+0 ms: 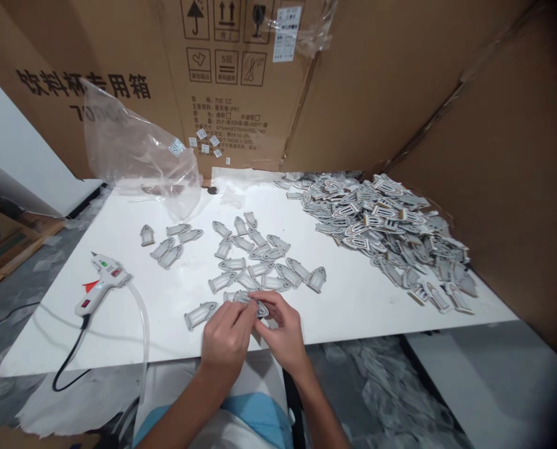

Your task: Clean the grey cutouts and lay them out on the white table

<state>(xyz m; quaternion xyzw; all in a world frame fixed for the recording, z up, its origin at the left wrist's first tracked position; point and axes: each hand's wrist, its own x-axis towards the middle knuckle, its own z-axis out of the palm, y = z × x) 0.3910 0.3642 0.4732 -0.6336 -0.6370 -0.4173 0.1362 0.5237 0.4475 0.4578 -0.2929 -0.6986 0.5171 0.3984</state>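
Observation:
Close to the table's front edge, my left hand (pixel 229 333) and my right hand (pixel 280 324) meet around one small grey window-shaped piece (pixel 262 308) with a pointed end. Fingers of both hands are closed on it, and they cover much of its body. Just left of my left hand lies a similar grey piece (pixel 200 316). Another piece (pixel 231 295) shows partly behind my fingers. Several more of these flat pieces (pixel 260 269) are spread beyond my hands, with a smaller group (pixel 170 255) farther left.
A white glue gun (pixel 103 284) lies at the left with its cord over the edge. On the right rises a large heap of grey pieces (pixel 376 218). Cardboard walls (pixel 241 118) enclose the back and right of the white table (pixel 353 312). A clear plastic bag (pixel 138 149) stands back left.

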